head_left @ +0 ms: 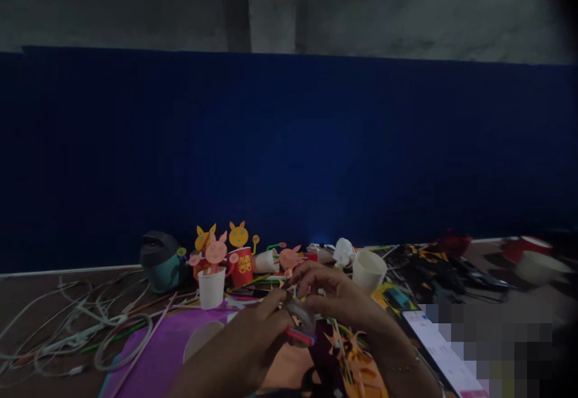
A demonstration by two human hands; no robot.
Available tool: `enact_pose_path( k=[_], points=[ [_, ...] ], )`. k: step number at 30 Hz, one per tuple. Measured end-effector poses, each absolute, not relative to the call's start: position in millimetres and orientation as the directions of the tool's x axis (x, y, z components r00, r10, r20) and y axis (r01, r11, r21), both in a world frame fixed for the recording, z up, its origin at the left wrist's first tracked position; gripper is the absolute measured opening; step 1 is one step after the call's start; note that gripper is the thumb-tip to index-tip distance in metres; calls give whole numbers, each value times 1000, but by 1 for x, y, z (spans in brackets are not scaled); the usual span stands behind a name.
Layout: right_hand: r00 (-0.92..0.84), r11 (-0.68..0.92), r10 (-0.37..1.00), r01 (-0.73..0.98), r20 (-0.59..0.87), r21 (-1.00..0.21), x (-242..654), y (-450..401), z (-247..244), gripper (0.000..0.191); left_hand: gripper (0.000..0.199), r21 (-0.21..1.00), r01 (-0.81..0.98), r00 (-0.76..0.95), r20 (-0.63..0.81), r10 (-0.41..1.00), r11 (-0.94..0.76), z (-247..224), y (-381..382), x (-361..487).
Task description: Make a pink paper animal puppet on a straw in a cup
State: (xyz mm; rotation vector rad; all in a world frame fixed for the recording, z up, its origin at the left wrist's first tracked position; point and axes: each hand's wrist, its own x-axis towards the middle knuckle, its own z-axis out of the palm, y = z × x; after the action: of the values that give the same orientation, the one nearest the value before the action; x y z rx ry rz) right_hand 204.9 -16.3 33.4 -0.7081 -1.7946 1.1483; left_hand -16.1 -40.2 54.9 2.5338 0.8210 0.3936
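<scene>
My left hand is closed around what looks like a roll of clear tape, and a short red-and-purple stick juts out below it. From the right, my right hand reaches over the roll, its curled fingers pressed to the top edge. Just beyond the hands stand a white paper cup with a pink paper animal head and a red cup with a yellow one. Part of another white cup shows behind my left forearm.
Purple paper lies beneath my left arm, with tangled white cables beyond it. A teal-and-black container stands at the back left. To the right are a white cup, orange paper scraps and a lit phone.
</scene>
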Motion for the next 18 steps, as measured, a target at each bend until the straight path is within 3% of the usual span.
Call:
enact_pose_path(
  k=[8, 18],
  points=[
    [-533, 367, 804, 96, 264, -925, 204, -25, 44, 12, 23, 668, 376, 823, 79, 563, -643, 62, -45, -17],
    [-552, 464, 779, 188, 298, -866, 204, -31, 52, 8, 21, 667, 366, 828, 86, 555, -649, 60, -43, -18]
  ],
)
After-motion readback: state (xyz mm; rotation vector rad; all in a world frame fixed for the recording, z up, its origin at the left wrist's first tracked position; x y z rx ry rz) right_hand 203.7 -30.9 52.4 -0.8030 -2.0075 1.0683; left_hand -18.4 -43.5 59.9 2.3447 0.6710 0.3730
